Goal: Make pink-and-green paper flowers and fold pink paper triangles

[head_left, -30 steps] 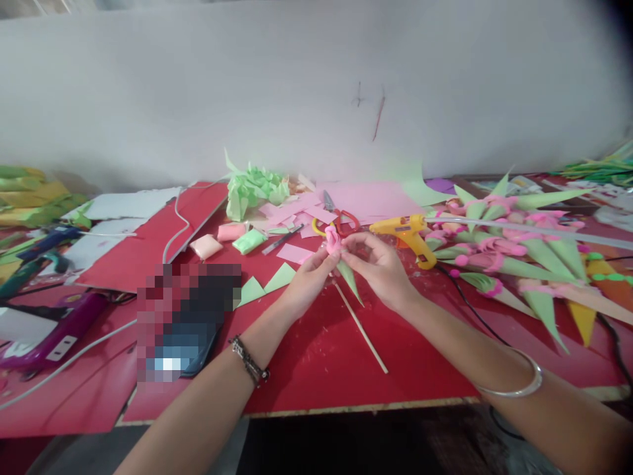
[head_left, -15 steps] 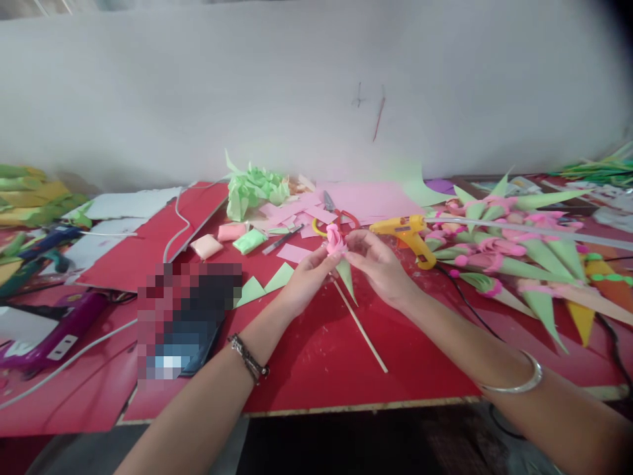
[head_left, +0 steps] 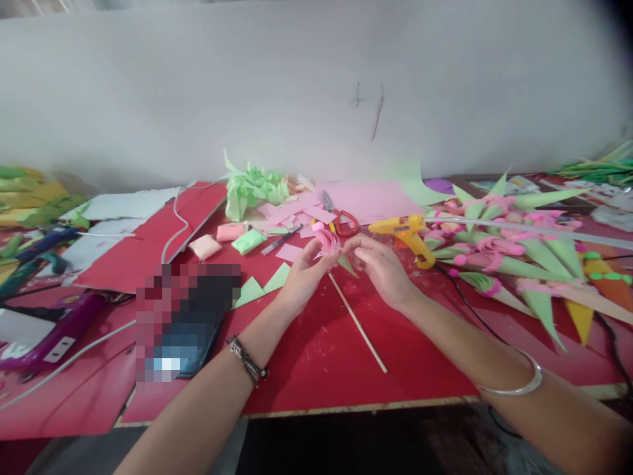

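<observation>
Both hands meet above the middle of the red table (head_left: 306, 369). My left hand (head_left: 302, 276) pinches a pink paper flower (head_left: 326, 240) with a green cone base (head_left: 345, 262) under it. My right hand (head_left: 378, 266) has its fingers closed on the same flower from the right side. A thin wooden stick (head_left: 357, 323) lies on the table just below the hands, slanting toward the front edge. A yellow glue gun (head_left: 406, 233) rests right beside my right hand.
Red-handled scissors (head_left: 341, 218), pink paper strips (head_left: 301, 211) and crumpled green paper (head_left: 254, 188) lie behind the hands. Several finished green-cone flowers (head_left: 504, 254) are piled at the right. A dark blurred object (head_left: 190, 320), a white cable (head_left: 69, 363) and purple tool (head_left: 54, 333) sit at left.
The flower has tipped over so its cone points more sideways, and both hands have shifted slightly lower and left. Nothing else on the table has moved.
</observation>
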`<action>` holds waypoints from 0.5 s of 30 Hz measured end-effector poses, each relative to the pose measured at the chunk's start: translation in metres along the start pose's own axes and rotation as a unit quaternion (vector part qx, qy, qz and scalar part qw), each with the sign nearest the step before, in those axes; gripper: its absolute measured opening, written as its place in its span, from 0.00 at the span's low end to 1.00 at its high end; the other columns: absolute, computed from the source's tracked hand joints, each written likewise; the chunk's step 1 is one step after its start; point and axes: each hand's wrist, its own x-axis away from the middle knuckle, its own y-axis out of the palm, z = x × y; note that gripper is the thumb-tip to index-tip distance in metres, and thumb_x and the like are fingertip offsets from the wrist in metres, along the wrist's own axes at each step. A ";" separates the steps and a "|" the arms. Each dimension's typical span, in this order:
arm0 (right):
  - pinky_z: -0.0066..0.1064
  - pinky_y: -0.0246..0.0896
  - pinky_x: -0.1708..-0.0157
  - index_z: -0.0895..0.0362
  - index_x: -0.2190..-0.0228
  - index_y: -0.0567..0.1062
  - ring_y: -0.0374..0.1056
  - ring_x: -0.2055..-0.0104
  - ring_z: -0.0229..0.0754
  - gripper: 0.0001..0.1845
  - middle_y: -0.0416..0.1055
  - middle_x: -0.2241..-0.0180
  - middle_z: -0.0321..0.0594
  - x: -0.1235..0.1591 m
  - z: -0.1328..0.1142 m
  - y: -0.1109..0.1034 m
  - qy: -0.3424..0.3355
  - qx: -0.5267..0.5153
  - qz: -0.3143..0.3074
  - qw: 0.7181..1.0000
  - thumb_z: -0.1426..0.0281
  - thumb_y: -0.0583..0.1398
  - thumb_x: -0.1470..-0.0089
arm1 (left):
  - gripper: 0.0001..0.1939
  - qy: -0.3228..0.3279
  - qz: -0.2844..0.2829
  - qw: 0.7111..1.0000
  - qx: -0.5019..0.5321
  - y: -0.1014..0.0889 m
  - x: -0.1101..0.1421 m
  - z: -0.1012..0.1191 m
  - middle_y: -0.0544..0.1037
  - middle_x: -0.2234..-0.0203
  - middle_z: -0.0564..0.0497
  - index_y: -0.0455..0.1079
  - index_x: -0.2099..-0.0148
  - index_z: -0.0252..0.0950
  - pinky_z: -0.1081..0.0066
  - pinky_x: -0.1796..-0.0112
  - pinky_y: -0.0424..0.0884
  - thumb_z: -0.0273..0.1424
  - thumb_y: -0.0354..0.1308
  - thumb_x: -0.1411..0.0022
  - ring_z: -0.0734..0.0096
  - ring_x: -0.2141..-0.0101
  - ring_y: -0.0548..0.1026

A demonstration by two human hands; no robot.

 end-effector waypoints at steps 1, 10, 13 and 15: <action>0.27 0.51 0.75 0.55 0.75 0.68 0.55 0.76 0.35 0.07 0.61 0.76 0.33 0.000 -0.001 0.000 -0.003 0.002 0.000 1.000 0.68 0.51 0.53 | 0.13 0.011 -0.006 1.000 -0.008 -0.001 0.000 0.000 0.71 0.62 0.53 0.67 0.60 0.38 0.74 0.62 0.63 0.33 0.59 0.51 0.74 0.63 0.69; 0.32 0.55 0.66 0.55 0.75 0.66 0.59 0.66 0.39 0.04 0.60 0.72 0.37 0.002 -0.009 0.000 -0.109 0.151 0.020 0.982 0.73 0.52 0.53 | 0.13 0.096 0.011 0.988 -0.121 0.000 -0.001 0.006 0.71 0.66 0.51 0.66 0.61 0.36 0.74 0.65 0.64 0.31 0.58 0.51 0.73 0.67 0.69; 0.33 0.55 0.66 0.55 0.77 0.66 0.59 0.67 0.40 0.06 0.61 0.73 0.36 0.001 -0.009 0.000 -0.133 0.172 0.051 0.975 0.74 0.51 0.53 | 0.12 0.090 0.014 0.991 -0.103 0.000 -0.001 0.006 0.72 0.66 0.51 0.66 0.61 0.35 0.73 0.63 0.64 0.32 0.57 0.49 0.73 0.66 0.69; 0.33 0.55 0.66 0.55 0.78 0.65 0.59 0.67 0.40 0.07 0.61 0.73 0.36 0.002 -0.009 -0.001 -0.141 0.181 0.053 0.972 0.75 0.51 0.53 | 0.12 0.091 0.016 0.991 -0.094 0.000 -0.001 0.005 0.72 0.66 0.51 0.66 0.60 0.36 0.72 0.63 0.64 0.33 0.56 0.49 0.72 0.66 0.70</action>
